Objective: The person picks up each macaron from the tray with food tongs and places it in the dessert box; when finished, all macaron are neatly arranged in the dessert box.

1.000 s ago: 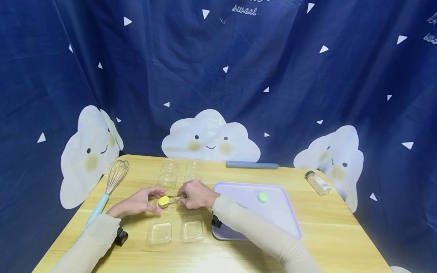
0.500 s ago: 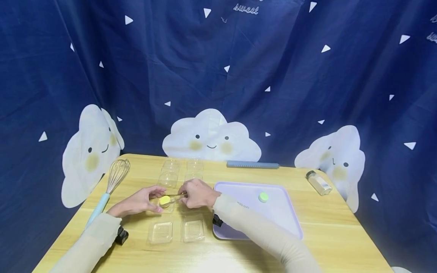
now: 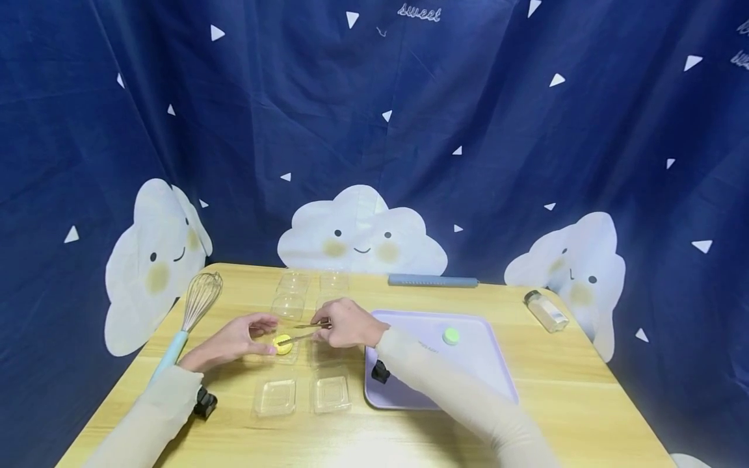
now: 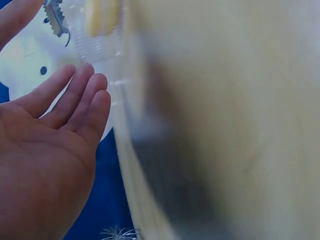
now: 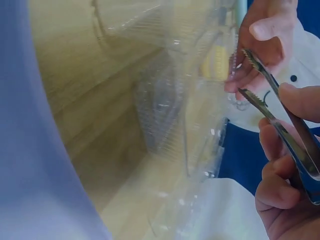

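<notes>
A yellow macaron (image 3: 283,349) sits in a small clear plastic box, with its two layers visible in the left wrist view. My right hand (image 3: 348,324) grips metal serrated tongs (image 5: 277,125). Their tips are spread apart, and in the right wrist view they stand clear of the macaron. Beside the same box, my left hand (image 3: 234,342) has its fingers extended and thumb apart, holding nothing. Its thumb tip is close to the macaron; whether it touches the box I cannot tell. A green macaron-like round (image 3: 450,336) lies on the lilac tray (image 3: 486,383).
More clear boxes stand behind and in front of the hands, including a front-left one (image 3: 276,398) and a front-right one (image 3: 331,394). A whisk (image 3: 187,318) lies left, a blue-grey rod (image 3: 433,281) at the back, and a dark-capped jar (image 3: 546,312) at the right.
The tongs have spread and let go of the yellow macaron, which now rests in the box. My right hand has moved slightly up and right; my left hand has shifted slightly left.
</notes>
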`<state>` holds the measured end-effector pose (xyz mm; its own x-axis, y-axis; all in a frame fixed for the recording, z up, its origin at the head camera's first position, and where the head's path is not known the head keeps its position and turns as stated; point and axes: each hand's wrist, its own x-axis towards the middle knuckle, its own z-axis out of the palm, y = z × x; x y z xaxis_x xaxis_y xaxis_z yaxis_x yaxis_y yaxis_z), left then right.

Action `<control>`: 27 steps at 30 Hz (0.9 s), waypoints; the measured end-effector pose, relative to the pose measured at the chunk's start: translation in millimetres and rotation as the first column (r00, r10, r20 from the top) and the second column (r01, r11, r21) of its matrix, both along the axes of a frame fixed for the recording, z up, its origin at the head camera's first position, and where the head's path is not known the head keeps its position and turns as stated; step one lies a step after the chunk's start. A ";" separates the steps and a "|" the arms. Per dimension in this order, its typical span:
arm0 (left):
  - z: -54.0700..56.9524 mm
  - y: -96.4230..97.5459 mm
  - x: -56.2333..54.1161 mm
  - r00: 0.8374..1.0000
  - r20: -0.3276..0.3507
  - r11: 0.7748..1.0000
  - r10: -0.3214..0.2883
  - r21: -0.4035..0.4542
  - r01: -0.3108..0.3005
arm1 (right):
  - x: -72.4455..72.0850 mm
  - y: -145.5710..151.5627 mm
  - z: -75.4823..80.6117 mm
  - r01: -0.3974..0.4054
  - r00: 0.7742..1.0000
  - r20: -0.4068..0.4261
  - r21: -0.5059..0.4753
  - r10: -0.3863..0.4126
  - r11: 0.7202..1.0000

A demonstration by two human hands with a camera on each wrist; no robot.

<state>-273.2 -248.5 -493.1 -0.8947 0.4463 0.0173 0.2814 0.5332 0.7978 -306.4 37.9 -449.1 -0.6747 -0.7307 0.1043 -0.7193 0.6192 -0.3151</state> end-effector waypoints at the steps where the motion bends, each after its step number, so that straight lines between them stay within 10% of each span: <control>1: 2.6 -1.5 0.2 1.000 -0.008 1.000 0.006 -0.001 -0.006 | 0.5 1.1 2.9 0.007 1.000 0.002 -0.006 -0.007 1.000; 17: 56.3 13.9 -20.9 0.974 -0.214 0.997 0.077 0.002 -0.079 | -11.5 64.2 47.5 0.144 0.987 -0.036 -0.255 -0.158 0.956; 27: 63.7 54.0 -29.0 0.976 -0.216 0.999 -0.007 -0.036 -0.001 | -20.3 137.2 51.1 0.294 0.943 -0.031 -0.383 -0.331 0.876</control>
